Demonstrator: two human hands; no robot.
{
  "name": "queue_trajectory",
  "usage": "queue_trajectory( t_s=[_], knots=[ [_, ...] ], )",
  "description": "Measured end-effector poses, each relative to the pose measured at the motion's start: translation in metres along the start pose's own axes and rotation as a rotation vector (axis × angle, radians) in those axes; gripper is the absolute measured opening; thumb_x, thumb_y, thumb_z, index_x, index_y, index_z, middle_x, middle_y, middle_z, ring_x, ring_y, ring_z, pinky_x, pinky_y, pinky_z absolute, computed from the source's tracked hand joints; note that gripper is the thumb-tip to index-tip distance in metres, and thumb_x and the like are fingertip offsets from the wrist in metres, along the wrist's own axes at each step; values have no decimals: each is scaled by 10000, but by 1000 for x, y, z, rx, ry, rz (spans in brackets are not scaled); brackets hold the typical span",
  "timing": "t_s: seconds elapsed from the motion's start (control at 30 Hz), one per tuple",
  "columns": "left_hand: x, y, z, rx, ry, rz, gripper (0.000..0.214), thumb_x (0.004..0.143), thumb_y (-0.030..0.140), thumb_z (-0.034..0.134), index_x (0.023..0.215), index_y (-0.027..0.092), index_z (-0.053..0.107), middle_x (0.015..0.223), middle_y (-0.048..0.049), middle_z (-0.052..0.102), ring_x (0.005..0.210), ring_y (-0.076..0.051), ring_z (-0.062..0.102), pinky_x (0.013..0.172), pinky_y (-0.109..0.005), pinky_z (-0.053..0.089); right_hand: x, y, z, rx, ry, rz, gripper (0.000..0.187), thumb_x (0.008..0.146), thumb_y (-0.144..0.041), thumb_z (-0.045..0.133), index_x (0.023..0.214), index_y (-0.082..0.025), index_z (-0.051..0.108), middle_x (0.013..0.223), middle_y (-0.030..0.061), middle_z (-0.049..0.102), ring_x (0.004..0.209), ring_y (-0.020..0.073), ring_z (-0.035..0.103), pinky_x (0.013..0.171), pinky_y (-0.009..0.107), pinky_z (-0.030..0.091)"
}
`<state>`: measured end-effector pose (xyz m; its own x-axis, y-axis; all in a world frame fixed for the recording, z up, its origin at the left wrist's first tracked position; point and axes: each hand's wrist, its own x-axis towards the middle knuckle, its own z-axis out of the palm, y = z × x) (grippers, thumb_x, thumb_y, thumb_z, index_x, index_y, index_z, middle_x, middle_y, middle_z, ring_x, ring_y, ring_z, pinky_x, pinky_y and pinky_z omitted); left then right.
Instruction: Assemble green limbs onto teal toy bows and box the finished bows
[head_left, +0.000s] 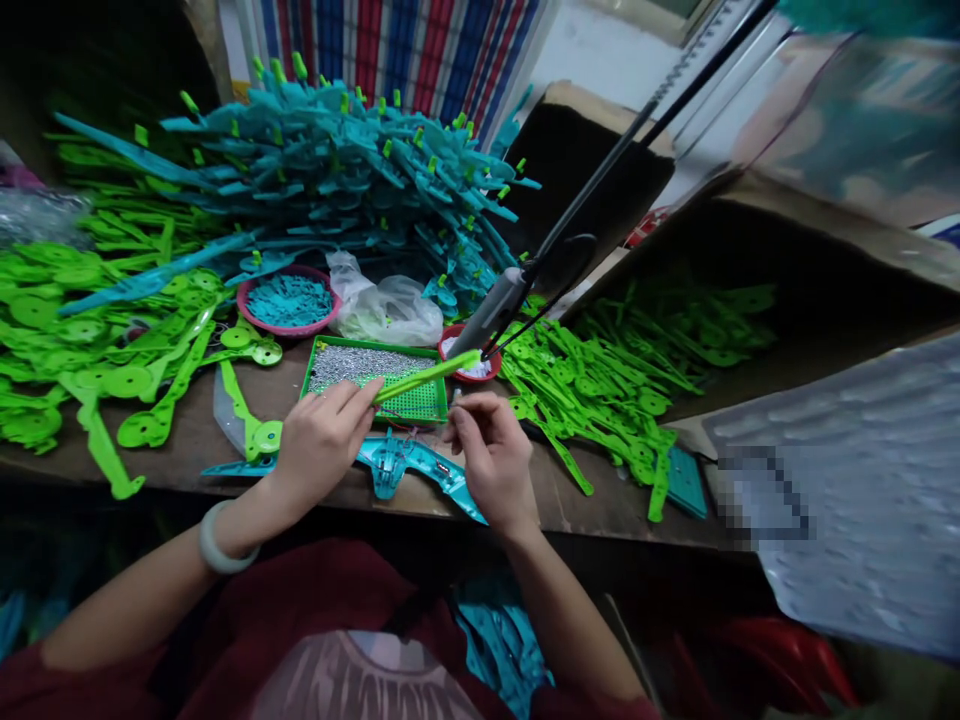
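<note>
My left hand [324, 437] is closed on one end of a long bright green plastic strip [427, 375] that slants up to the right over a green tray [431, 405] of small silver screws. My right hand [491, 455] is pinched shut on something small I cannot make out, just right of the tray. Between and below both hands a teal plastic part [405, 462] lies flat on the wooden table [592, 500]. A hanging electric screwdriver [495, 312] points down toward the strip's far end.
A big heap of teal parts [337, 170] fills the back. Green parts lie in piles at the left [90, 340] and right [600, 390]. A pink bowl [289, 300] of teal pieces, a clear bag [390, 310], a red dish [469, 355] and open cardboard boxes [750, 290] surround the tray.
</note>
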<state>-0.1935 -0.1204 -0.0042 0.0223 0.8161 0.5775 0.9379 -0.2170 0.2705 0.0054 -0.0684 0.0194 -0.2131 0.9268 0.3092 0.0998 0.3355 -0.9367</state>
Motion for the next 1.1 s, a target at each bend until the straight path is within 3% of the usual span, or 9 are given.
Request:
queue_trajectory(
  t_s=[0.13, 0.27, 0.33, 0.47, 0.57, 0.63, 0.7, 0.9, 1.1],
  knots=[
    [0, 2, 1, 311, 25, 29, 333, 979, 157, 484, 1279, 164, 628, 844, -84, 701, 767, -225, 655, 608, -331, 388, -5, -4, -4, -320, 42, -437, 116, 904, -151, 573, 955, -241, 625, 878, 41, 646, 814, 167, 633, 727, 329, 530],
    [3, -1, 5, -78, 53, -109, 300, 978, 198, 496, 1235, 113, 626, 969, -107, 710, 858, -220, 675, 711, -311, 483, -17, 0, -6, -427, -398, -747, 294, 890, -114, 548, 1145, -254, 593, 861, 54, 697, 771, 185, 646, 666, 330, 545],
    [5, -1, 5, -317, 83, -156, 264, 975, 213, 505, 1181, 113, 637, 1048, -110, 714, 949, -214, 677, 813, -309, 516, -20, 2, -8, -394, -430, -849, 344, 906, -159, 525, 1237, -251, 557, 840, 55, 706, 747, 196, 649, 644, 340, 546],
    [5, 6, 3, -486, 114, -171, 237, 968, 213, 518, 1142, 118, 648, 1101, -111, 717, 1026, -211, 669, 908, -318, 519, -2, -9, -15, -324, 103, -635, 299, 941, -193, 496, 1213, -289, 573, 920, 47, 685, 827, 200, 642, 748, 382, 537],
    [6, 14, 0, -524, 99, -140, 263, 972, 217, 510, 1168, 97, 639, 1110, -121, 713, 1039, -211, 664, 910, -307, 514, 21, -25, -15, -387, -199, -455, 325, 874, -276, 667, 1186, -234, 585, 1048, 68, 684, 896, 197, 648, 793, 357, 533],
    [8, 18, -3, -540, 74, -146, 280, 975, 229, 503, 1183, 93, 631, 1109, -120, 710, 1026, -210, 662, 913, -308, 507, 32, -34, -13, -386, -452, -445, 275, 892, -266, 656, 1153, -201, 599, 960, 49, 686, 823, 159, 640, 735, 293, 517],
    [10, 21, -7, -579, 15, -184, 276, 977, 244, 492, 1166, 99, 632, 1055, -102, 717, 952, -200, 667, 881, -303, 506, 36, -41, -11, -424, -556, -504, 140, 944, -216, 575, 1071, -187, 625, 846, 25, 650, 756, 131, 606, 683, 253, 481],
    [10, 28, -27, -832, -318, -303, 258, 987, 311, 474, 1093, 158, 652, 850, -9, 693, 776, -154, 625, 746, -252, 474, 43, -50, -18, -798, -496, -788, 174, 978, -166, 466, 897, -163, 620, 840, 62, 575, 769, 156, 528, 663, 270, 425],
    [0, 36, -34, -941, -528, -317, 390, 997, 343, 423, 1321, 181, 568, 772, 10, 660, 696, -142, 582, 694, -250, 459, 46, -42, -19, -774, -466, -826, 171, 973, -141, 461, 893, -149, 612, 829, 61, 560, 744, 149, 526, 638, 264, 427]
  ],
)
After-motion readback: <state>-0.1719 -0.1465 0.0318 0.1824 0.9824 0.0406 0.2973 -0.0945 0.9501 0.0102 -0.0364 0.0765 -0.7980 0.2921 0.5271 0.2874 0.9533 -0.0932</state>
